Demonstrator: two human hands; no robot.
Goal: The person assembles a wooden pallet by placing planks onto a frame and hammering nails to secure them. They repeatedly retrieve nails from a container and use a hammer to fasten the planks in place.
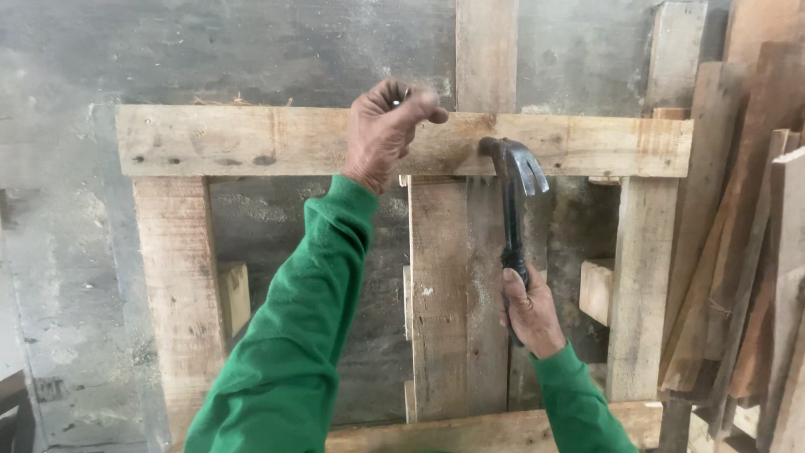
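A weathered wooden pallet frame (pixel 251 141) stands upright against a grey wall. My left hand (pixel 386 130) is raised to its top crossboard, fingers pinched on a small metal nail (pixel 396 102) held against the wood. My right hand (pixel 530 312) grips the black handle of a claw hammer (pixel 513 180) lower down. The hammer's dark steel head is up beside the crossboard, just right of my left hand. Both arms wear green sleeves.
Several loose planks (pixel 738 252) lean against the wall at the right. The pallet's upright boards (pixel 457 294) run down to a bottom board (pixel 470 432). Small wooden blocks (pixel 597 289) sit behind the frame. A grey concrete wall (pixel 251 50) is behind it all.
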